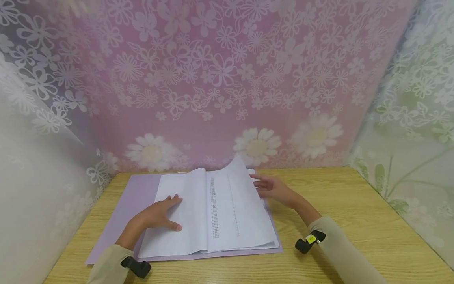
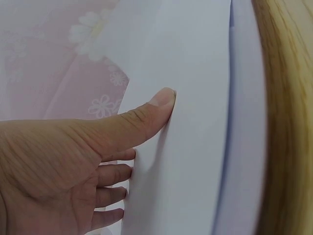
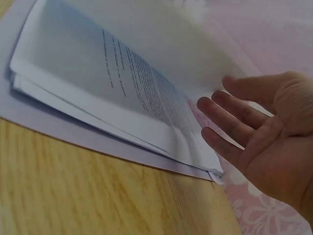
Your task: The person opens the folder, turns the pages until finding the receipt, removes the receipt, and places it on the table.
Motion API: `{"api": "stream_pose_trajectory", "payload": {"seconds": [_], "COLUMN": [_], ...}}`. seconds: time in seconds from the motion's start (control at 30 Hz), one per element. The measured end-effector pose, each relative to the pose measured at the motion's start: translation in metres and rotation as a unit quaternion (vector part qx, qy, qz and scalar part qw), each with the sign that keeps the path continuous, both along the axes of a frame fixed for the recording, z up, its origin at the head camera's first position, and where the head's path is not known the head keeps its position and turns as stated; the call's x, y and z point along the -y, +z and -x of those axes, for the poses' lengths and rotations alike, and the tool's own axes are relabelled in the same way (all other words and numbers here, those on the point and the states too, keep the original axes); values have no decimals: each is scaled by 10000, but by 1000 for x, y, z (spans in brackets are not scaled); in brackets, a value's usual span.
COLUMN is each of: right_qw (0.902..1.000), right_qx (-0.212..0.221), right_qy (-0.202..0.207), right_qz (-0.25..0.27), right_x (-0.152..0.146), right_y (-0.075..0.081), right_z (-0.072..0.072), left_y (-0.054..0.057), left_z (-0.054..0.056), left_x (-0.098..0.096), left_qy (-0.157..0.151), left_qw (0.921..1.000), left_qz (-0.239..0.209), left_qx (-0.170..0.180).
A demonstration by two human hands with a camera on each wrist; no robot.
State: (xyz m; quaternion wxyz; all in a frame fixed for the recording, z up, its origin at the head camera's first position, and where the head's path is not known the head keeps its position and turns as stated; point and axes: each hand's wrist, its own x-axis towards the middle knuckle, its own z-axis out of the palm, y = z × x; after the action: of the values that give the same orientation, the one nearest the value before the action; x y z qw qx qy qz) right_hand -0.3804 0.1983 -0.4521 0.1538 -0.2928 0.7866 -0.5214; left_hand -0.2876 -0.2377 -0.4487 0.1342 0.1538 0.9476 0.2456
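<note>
Left hand (image 1: 158, 214), unclenched, likely steadies blank white paper page (image 1: 192, 209), lower centre.
Right hand (image 1: 272, 189), fingers extended, apparently supports raised printed white sheet (image 1: 244, 205).

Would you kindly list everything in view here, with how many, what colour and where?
table: one, yellowish wood, under everything
folder: one, lilac, lying open on the table
pages: several, exact count hidden; white, in the folder
raised page: one, white with print, right-hand side, upper corner lifted
backdrop: pieces unclear; pink behind, pale at the sides, flowered
cameras: two, black, one at each wrist
label: one, yellow, on the right camera
sleeves: two, beige, on both forearms
left hand: one, bare, on the left page
right hand: one, bare, at the raised page's right edge
</note>
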Motion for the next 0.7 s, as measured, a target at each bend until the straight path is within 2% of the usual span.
{"api": "stream_pose_trajectory", "payload": {"seconds": [0.23, 0.43, 0.7], "right_qw": [9969, 9920, 9855], "right_qx": [101, -95, -647], "right_qy": [762, 1211, 1315], "right_qz": [-173, -356, -854], "right_x": [8, 22, 46], "right_y": [5, 9, 19], "right_z": [-12, -18, -23], "left_y": [3, 4, 5], "left_z": [-2, -4, -5], "left_x": [-2, -2, -2], "left_qy": [50, 11, -18], "left_qw": [10000, 9999, 9999], "left_qz": [-50, -138, -152], "left_qx": [66, 93, 58]}}
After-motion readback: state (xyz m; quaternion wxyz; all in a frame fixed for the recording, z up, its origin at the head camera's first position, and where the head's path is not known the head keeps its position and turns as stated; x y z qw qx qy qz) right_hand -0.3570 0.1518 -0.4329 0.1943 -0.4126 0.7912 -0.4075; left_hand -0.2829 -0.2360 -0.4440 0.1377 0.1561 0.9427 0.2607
